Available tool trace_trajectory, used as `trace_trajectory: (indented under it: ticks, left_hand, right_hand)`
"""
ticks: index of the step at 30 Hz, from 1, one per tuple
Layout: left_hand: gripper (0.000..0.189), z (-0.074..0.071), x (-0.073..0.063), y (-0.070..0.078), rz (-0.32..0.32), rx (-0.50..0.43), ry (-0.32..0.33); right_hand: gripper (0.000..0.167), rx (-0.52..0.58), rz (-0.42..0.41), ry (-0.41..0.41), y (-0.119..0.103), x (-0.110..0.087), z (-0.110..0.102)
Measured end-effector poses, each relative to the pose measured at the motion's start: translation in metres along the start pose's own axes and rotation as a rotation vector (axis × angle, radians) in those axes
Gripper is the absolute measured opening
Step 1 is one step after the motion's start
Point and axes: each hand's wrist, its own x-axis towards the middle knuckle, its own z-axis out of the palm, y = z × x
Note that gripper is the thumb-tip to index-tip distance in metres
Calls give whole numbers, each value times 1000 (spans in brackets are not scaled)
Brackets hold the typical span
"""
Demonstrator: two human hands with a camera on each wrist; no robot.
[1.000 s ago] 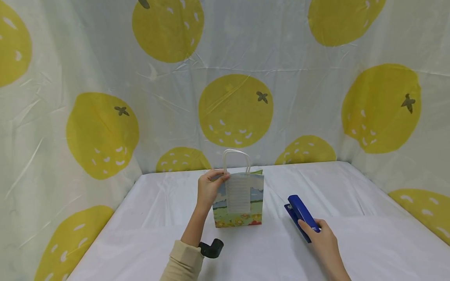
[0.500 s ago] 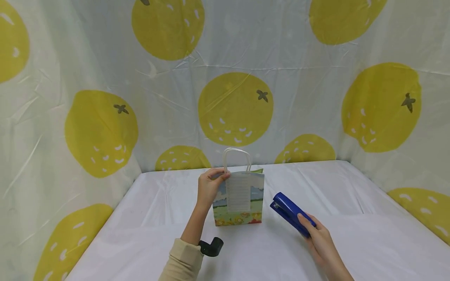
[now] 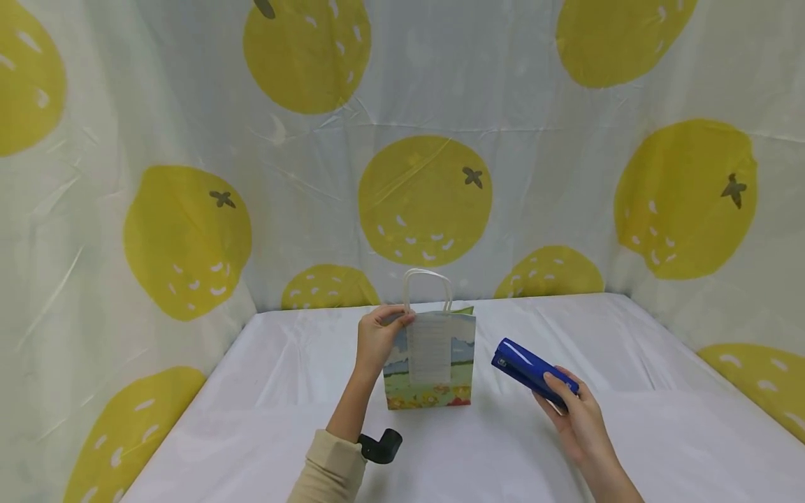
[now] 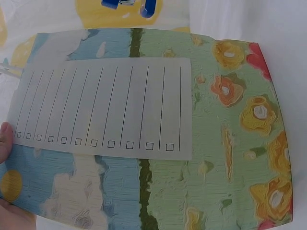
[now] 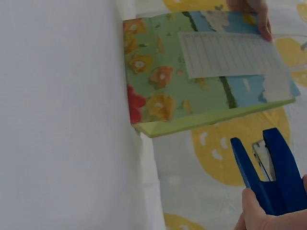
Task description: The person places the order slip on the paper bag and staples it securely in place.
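Note:
A small paper gift bag (image 3: pixel 396 388) printed with flowers and sky stands upright on the white table. Against its front lies a lined checklist sheet (image 4: pixel 105 105) with a column of small boxes. My left hand (image 3: pixel 377 339) pinches the bag's upper left rim together with the sheet's top corner. To the right of the bag, my right hand (image 3: pixel 581 412) grips a blue stapler (image 3: pixel 528 367) above the table, its front end toward the bag. In the right wrist view the stapler's arms are spread apart, with a gap between stapler and bag.
White twisted handles (image 3: pixel 428 272) rise from the bag's top. A black wrist-worn device (image 3: pixel 381 446) sits at the left wrist. Behind the white table (image 3: pixel 283 377) hangs a curtain (image 3: pixel 302 188) with yellow fruit prints.
The stapler has swung leftward and turned in my right hand, its front end now closer to the bag and tilted. My left hand and the bag have stayed in place.

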Motion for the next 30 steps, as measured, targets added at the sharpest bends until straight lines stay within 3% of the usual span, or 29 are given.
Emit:
trace_trajectory:
  ticks: [5,10,12,15,20,24,30]
  left_hand:
    - [15,1,-1,2,-8,-14,-7]
    - [13,-1,-6,21,-10,-1,-12]
    - [13,-2,-8,27,-4,11,-7]
    - [14,-1,-6,19,-8,12,0]
    - [16,0,-1,1,0,7,7]
    - [17,0,0,-1,18,5,7]
    - [17,0,0,-2,10,2,7]
  right_hand:
    - [41,131,22,-6,-7,2,6]
    - [28,363,35,-51,-14,5,9]
    - [27,407,28,-68,-15,6,10]
    - [31,460,23,-86,-16,7,14]
    - [51,511,49,-84,-20,8,23]
    - [65,512,71,-78,-25,8,30]
    - [67,592,101,-62,-27,10,36]
